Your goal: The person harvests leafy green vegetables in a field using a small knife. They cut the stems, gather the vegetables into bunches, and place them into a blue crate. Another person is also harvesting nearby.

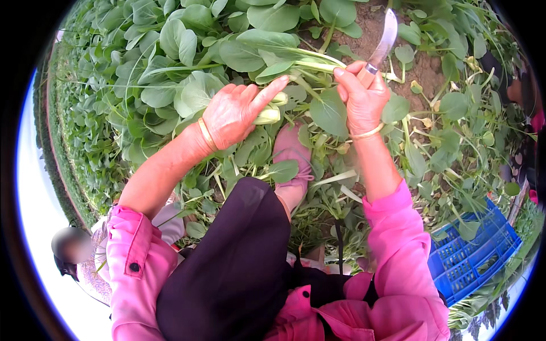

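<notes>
My left hand (239, 108) is closed around pale-stemmed leafy greens (268, 115), whose cut ends stick out beside the extended index finger. In my right hand (362, 93) is the wooden handle of a curved knife (384, 40), its blade pointing up and away from me. The thumb and fingers of that hand also pinch the pale stalk of another leafy green (318, 65), whose broad leaves spread left above my left hand. The two hands are apart. Part of the greens in my left palm is hidden by the hand.
Dense leafy plants (170, 81) grow at the left and ahead. Loose leaves and stalks litter the soil (420, 76) at the right. A blue plastic crate (473, 255) stands at the lower right. My pink shoe (292, 153) is between the hands. Other people are at both edges.
</notes>
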Tool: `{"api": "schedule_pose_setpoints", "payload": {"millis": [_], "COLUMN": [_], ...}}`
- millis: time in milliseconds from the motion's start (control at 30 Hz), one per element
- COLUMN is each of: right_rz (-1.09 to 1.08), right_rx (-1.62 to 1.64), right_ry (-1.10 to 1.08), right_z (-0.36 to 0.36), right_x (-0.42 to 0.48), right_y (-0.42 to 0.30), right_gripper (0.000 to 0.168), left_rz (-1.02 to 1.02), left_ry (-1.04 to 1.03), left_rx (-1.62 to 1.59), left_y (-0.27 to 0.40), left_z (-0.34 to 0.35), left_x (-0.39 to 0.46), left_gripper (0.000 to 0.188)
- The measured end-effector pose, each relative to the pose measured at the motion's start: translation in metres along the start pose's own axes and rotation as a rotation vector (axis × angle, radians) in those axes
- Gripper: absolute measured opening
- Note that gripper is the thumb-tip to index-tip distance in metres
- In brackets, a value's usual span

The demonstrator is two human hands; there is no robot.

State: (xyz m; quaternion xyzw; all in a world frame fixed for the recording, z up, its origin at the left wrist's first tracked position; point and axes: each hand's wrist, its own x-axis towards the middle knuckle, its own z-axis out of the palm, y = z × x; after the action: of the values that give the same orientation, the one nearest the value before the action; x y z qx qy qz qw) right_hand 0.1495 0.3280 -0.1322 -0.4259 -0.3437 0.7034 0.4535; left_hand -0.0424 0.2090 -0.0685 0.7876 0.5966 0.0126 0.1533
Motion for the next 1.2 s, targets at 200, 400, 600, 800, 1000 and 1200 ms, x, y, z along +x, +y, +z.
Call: {"api": "schedule_pose_setpoints", "payload": {"millis": [200, 400, 600, 800, 1000, 1200], "right_rz": [-0.218, 0.263, 0.517, 0.877, 0.862, 0.632], "right_rx": [-0.298, 0.104, -0.162, -0.345, -0.772, -0.612], "right_ry": [-0.106, -0.303, -0.117, -0.327, -0.717, -0.467], "right_z": [-0.020, 0.005, -0.001, 0.002, -0.028, -0.021], "right_x": [-0.038, -0.075, -0.040, -0.045, -0.044, -0.024], "right_y": [-0.044, -0.026, 0.027, 0.064, 0.021, 0.021], "right_gripper": [0.017, 0.016, 0.022, 0.018, 0.017, 0.020], "left_rz": [0.166, -0.064, -0.135, -0.085, -0.426, -0.501], "left_ry": [0.398, 0.181, -0.008, -0.167, -0.517, -0.421], "left_rx": [-0.162, -0.233, -0.184, -0.261, 0.042, -0.012], "left_y": [0.065, 0.056, 0.037, 0.024, -0.048, -0.059], "left_z": [-0.042, -0.032, -0.032, -0.042, 0.004, 0.019], "left_x": [-0.005, 0.004, -0.007, 0.058, 0.082, 0.043], "left_gripper": [0.056, 0.069, 0.063, 0.078, 0.083, 0.081]}}
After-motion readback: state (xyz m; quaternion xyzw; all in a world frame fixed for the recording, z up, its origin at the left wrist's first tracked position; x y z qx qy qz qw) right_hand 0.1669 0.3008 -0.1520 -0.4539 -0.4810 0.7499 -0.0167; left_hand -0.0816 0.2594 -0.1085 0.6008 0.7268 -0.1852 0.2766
